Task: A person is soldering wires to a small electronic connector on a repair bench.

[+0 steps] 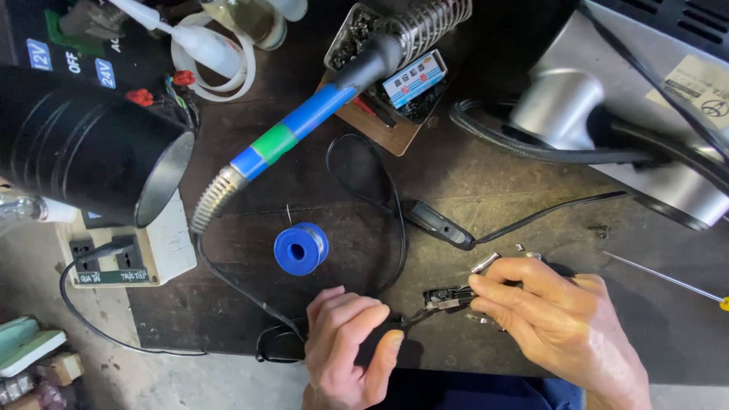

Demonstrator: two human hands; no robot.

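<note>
**Small black part held between both hands at lower centre of bench**

The left hand (345,342) sits at the lower centre of the frame, fingers curled shut around the near end of a thin dark lead (414,317). The right hand (550,319), lower right, pinches a small black-and-metal part (448,298) between thumb and fingertips. The part lies just left of the right fingertips, above the bench's front edge. Its long axis runs roughly left to right, tilted slightly, the left end lower and pointing toward the left hand. The two hands are close but not touching.

Above the left hand stands a blue solder spool (301,248), its bore facing up. A soldering iron (319,110) with blue and green tape on its handle lies diagonally from upper centre down to the left, its tip in a coiled wire stand (433,19). A black lamp shade (83,144) fills the upper left. A screwdriver (668,281) lies at the right edge on the dark workbench (486,182).
</note>
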